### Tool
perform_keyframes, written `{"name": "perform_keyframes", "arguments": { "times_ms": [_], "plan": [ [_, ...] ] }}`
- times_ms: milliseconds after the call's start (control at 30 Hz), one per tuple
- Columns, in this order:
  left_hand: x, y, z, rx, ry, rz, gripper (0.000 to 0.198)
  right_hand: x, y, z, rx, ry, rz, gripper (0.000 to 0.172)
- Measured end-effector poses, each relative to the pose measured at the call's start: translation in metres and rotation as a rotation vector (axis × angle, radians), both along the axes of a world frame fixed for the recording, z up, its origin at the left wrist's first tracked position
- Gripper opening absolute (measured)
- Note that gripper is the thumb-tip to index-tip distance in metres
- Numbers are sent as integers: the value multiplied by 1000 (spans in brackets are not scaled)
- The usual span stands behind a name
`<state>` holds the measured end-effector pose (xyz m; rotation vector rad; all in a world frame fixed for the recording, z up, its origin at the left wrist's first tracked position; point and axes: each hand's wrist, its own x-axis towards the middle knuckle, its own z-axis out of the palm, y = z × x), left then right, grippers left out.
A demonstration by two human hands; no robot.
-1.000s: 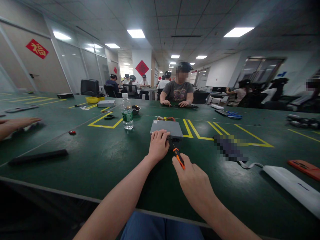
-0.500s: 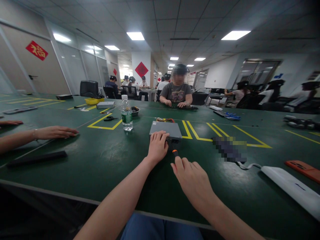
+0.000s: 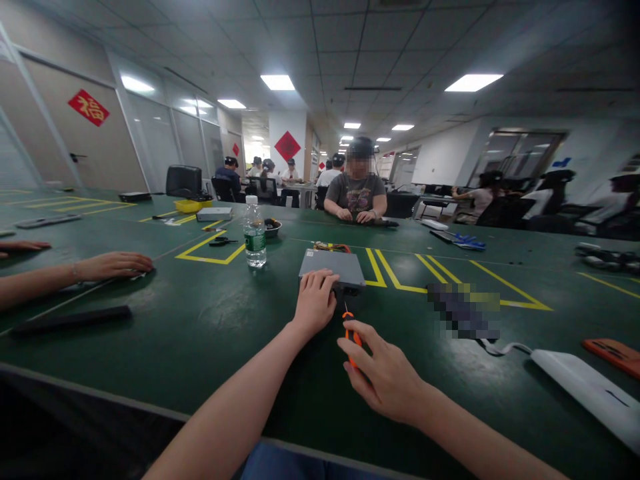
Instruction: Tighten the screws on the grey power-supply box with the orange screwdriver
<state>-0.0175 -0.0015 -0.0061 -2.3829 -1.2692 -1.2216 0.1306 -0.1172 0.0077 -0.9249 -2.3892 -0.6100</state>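
A grey metal computer power supply unit (image 3: pixel 344 265) lies on the green table in front of me, its coloured cables (image 3: pixel 330 247) bunched at the far side. My left hand (image 3: pixel 316 300) grips its near left corner, fingers over the top and thumb down the near face. In my right hand (image 3: pixel 383 367) is a screwdriver (image 3: pixel 352 337) with an orange and black handle, held between thumb and fingers. Its thin shaft points at the unit's near face, below the socket; whether the tip touches a screw is too small to tell.
A water bottle (image 3: pixel 255 240) stands left of the unit, a small bowl (image 3: pixel 273 228) behind it. A co-worker's hand (image 3: pixel 113 265) rests at the left near a black bar (image 3: pixel 75 320). To the right lie a white device (image 3: pixel 585 387) with a cable and an orange phone case (image 3: pixel 613 353). Someone sits opposite.
My right hand has shifted its hold on the screwdriver, its fingers opening out so that more of the handle shows. My left hand stays on the power supply unit. The view has tilted slightly.
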Motion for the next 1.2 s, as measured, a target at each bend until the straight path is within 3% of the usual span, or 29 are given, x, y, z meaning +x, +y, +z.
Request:
{"name": "perform_keyframes", "arguments": {
  "times_ms": [67, 167, 333, 533, 733, 1000, 1200],
  "plan": [
    [0, 0, 0, -4, -1, 2, 36, 2, -1, -1, -16, -27, 26, 31],
    [1, 0, 0, -7, -5, 2, 36, 5, 5, 0, 87, -64, 46, 32],
    [2, -1, -1, 5, -10, 8, 35, 13, 14, 6, 190, 109, 30, 15],
    [2, 0, -2, 17, -7, 0, 36, 14, 3, 3, -66, 277, 81, 13],
    [3, 2, -3, 15, -16, 4, 37, 11, -3, 3, -230, 338, 164, 33],
    [2, 3, -4, 29, -4, 2, 36, 1, 11, -6, 87, 208, 172, 23],
    [2, 0, -3, 36, -9, -1, 36, -6, 8, -11, 125, 130, 106, 24]
  ]
}}
